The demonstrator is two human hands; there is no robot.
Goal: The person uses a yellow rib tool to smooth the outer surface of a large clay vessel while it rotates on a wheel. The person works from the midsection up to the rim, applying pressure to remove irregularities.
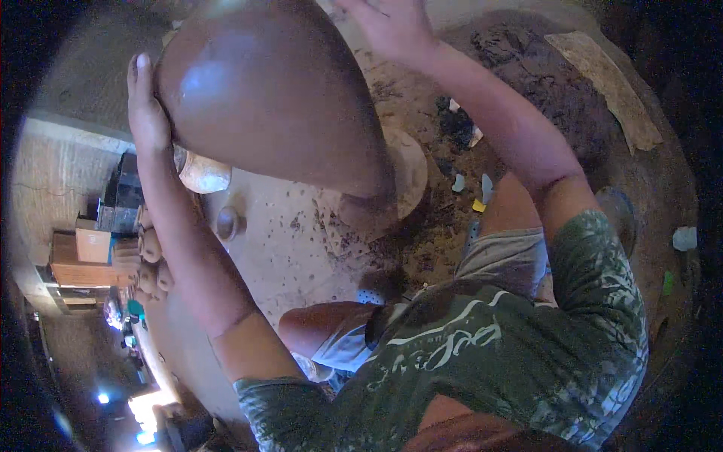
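Note:
A large brown clay pot (271, 98), smooth and shiny, fills the upper middle and narrows toward its foot. It stands on a round pale base (410, 169), partly hidden behind it. My left hand (148, 113) lies along the pot's left side, fingers stretched upward and the palm side against the wall. On the other side, my right hand (392, 26) is near the pot's upper right edge with fingers extended. The picture's top edge cuts off some of its fingertips, and I cannot tell whether it touches the clay.
Dark loose clay (538, 83) lies to the right beside a tan sheet (610, 87). Pale scraper-like pieces (486, 187) and a yellow piece (479, 205) sit near my right knee. A small bowl (229, 223), several stacked pots (153, 260) and a cardboard box (92, 245) are at left.

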